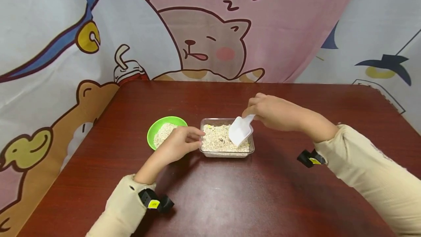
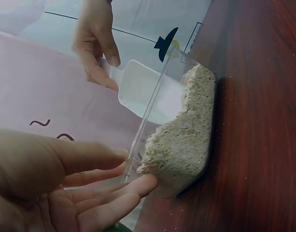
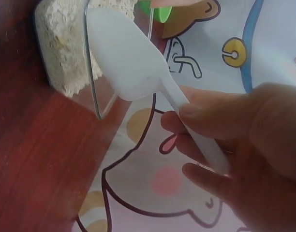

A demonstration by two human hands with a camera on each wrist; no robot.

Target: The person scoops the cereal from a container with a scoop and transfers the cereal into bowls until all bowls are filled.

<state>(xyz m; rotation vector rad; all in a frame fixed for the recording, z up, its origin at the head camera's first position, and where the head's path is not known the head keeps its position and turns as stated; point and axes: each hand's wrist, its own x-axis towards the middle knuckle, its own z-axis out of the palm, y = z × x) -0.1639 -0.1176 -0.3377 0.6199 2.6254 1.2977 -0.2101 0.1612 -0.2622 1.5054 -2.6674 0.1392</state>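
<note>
A clear rectangular container of rolled oats stands on the table. My right hand grips the handle of a white plastic scoop at the container's right side. In the left wrist view the scoop reaches inside, its front edge against the oats, which slope down there. Thumb and fingers curl round the handle in the right wrist view, with the scoop's pale back showing. My left hand touches the container's left end with fairly straight fingers, its fingertips right at the rim.
A green bowl with oats in it stands left of the container, partly behind my left hand. The dark reddish table ends at a cartoon-printed cloth behind. Each wrist carries a black strap device.
</note>
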